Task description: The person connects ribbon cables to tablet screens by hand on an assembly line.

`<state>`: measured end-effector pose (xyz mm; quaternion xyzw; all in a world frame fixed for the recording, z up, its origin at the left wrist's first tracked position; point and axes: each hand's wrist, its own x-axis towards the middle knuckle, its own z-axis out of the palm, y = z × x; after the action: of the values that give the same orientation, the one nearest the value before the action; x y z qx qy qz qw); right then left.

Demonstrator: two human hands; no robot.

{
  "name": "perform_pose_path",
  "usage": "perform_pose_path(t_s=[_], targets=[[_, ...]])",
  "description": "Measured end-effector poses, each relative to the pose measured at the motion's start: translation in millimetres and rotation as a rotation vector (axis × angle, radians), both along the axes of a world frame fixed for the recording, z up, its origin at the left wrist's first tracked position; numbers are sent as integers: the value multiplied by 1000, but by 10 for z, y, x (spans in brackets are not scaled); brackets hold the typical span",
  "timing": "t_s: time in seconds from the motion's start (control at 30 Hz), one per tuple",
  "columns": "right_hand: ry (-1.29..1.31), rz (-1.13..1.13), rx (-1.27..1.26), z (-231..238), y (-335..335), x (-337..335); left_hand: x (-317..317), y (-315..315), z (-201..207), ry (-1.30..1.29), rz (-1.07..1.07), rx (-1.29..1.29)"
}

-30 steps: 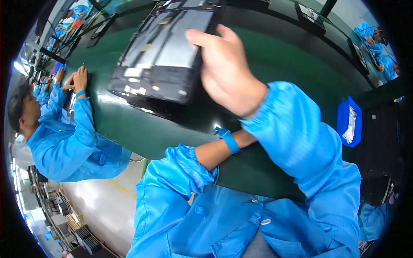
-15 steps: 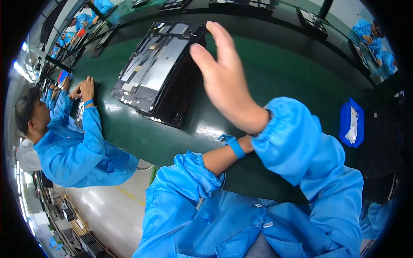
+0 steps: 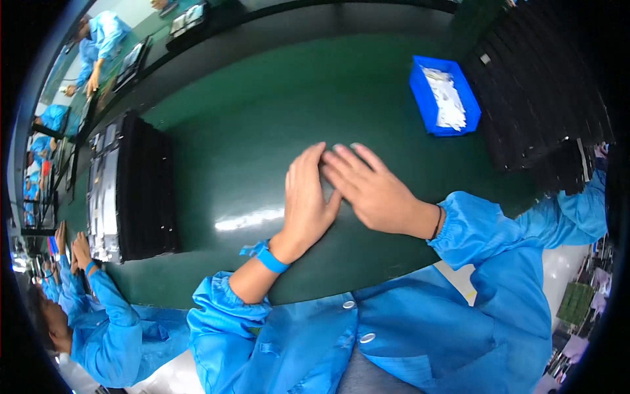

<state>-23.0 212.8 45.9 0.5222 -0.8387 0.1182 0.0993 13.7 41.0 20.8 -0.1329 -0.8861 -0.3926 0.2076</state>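
My left hand lies over the green tabletop, its fingers stretched out and a blue band around its wrist. Close beside it, my right hand reaches in from the right, fingers extended and slightly spread. The fingertips of both hands come together, touching or nearly so. Neither hand holds anything that I can see. Left of them stands a stack of black panel-like device parts, its top piece showing silver and grey inner parts.
A blue bin with white pieces stands at the back right. Beyond it rises a tall stack of black flat panels. At the far left a co-worker in a blue smock has hands on the table. A dark raised ledge runs along the back.
The view has swung right, so the stack now appears farther left. My right hand has come away from the stack, and my left hand, hidden before behind the right arm, now shows beside it.
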Motion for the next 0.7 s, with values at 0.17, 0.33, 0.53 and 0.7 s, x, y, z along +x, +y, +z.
perform_pose_path(t_s=[0.17,0.33,0.53,0.7], targets=[[-316,171,-153,-368,157,13,-119,147,45,78,-394,-344],[-560,219,-168,-194,220,3,-103,179,104,5,-459,-297],[-441,304,-267,-283,199,-51,-73,194,11,-98,-414,-125],[-461,258,-254,-238,190,-34,-83,159,152,1,-406,-446]])
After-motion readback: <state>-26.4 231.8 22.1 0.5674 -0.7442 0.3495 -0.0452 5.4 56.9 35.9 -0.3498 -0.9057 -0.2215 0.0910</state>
